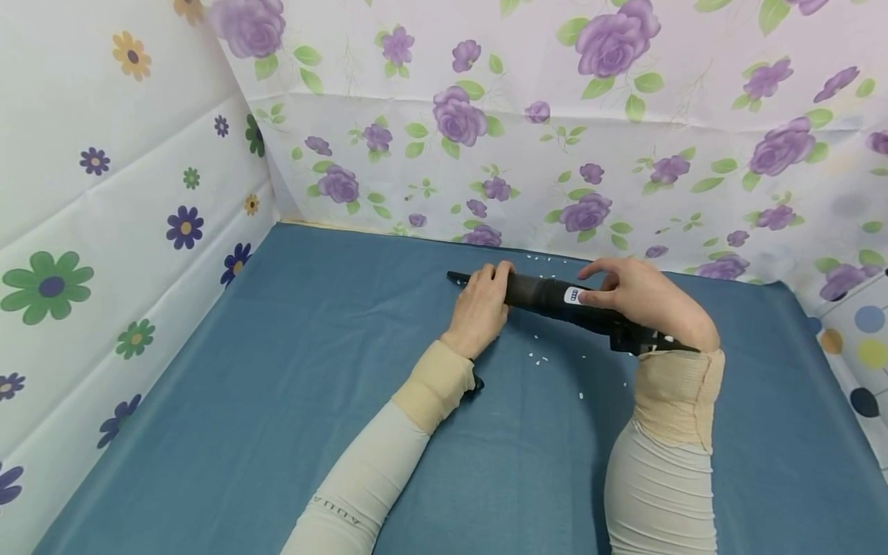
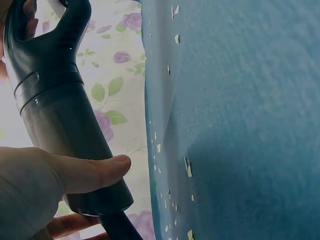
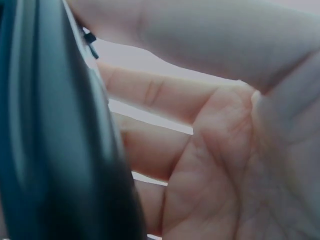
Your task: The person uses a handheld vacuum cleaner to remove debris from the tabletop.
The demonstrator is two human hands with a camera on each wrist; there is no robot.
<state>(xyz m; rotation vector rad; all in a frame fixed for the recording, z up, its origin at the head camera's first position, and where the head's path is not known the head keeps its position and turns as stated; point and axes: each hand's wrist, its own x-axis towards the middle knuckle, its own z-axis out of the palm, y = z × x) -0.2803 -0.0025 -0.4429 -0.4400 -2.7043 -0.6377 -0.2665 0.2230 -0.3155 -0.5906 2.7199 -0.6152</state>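
A black handheld vacuum cleaner with a narrow nozzle is held above the blue cloth, its nozzle pointing left. My left hand grips its front end, thumb across the smoky dust cup in the left wrist view. On the handle side, my right hand has its thumb on the body by a small white label. Its other fingers reach along the far side, their tips hidden behind the body in the right wrist view. Small white scraps lie on the cloth below.
More scraps lie along the cloth's back edge. A purple-flowered sheet hangs behind, and another flowered sheet stands on the left. A dotted sheet shows at the right edge.
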